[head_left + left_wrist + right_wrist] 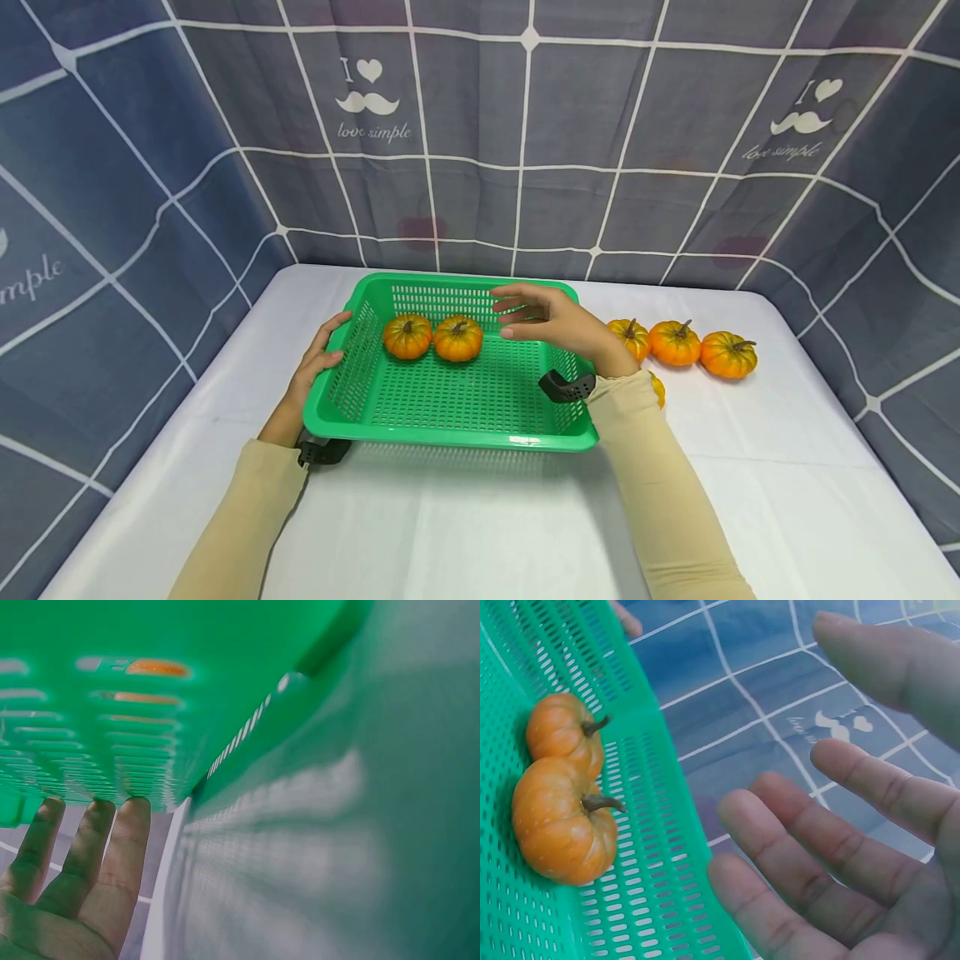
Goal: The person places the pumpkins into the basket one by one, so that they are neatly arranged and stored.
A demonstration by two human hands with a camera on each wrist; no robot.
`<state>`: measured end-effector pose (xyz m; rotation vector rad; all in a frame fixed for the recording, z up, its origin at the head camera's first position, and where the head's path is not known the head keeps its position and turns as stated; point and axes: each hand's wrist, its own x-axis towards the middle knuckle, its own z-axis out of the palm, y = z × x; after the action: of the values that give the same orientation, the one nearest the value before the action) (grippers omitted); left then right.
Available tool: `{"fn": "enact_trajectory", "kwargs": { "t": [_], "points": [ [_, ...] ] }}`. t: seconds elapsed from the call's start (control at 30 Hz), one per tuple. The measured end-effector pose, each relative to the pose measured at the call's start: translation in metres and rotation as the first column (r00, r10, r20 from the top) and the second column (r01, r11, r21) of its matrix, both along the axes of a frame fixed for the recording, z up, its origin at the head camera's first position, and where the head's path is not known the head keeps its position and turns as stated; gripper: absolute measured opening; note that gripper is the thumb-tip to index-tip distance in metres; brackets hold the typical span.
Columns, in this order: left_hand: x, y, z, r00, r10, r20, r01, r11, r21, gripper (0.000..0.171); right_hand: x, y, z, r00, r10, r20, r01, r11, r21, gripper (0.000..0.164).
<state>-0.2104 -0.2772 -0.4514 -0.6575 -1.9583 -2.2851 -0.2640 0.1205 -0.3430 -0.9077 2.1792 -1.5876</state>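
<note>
A green plastic basket [450, 443] stands on the white table with two small orange pumpkins, one [407, 337] at its left and the other [458, 338] right beside it. At the basket's left side is my left hand [311, 367]; in the left wrist view its straight fingers [124, 855] touch the slotted wall from outside. Over the right part of the basket hovers my right hand [551, 321], fingers spread and holding nothing. The right wrist view shows its palm and fingers [817, 885] apart from the two pumpkins.
To the right of the basket, a row of pumpkins includes one [630, 337] partly behind my right wrist, a middle one [674, 342] and an outer one [728, 355]. Another pumpkin [657, 389] is mostly hidden by my sleeve. A grey checked curtain [480, 200] surrounds the table [450, 533].
</note>
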Motion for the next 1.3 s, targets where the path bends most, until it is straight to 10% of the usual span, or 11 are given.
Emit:
{"fn": "enact_trajectory", "kwargs": {
  "t": [0.77, 1.3],
  "points": [
    [0.002, 0.0, 0.001, 1.0, -0.012, 0.015, 0.012, 1.0, 0.001, 0.058, 0.027, 0.052, -0.005, 0.997, -0.01, 0.074, 0.019, 0.992, -0.122, 0.055],
    [0.001, 0.0, 0.0, 0.998, -0.054, -0.01, 0.055, 0.998, 0.039, 0.061, 0.038, 0.092, -0.025, 1.0, -0.005, 0.013, 0.009, 0.934, -0.358, 0.045]
  ]
}}
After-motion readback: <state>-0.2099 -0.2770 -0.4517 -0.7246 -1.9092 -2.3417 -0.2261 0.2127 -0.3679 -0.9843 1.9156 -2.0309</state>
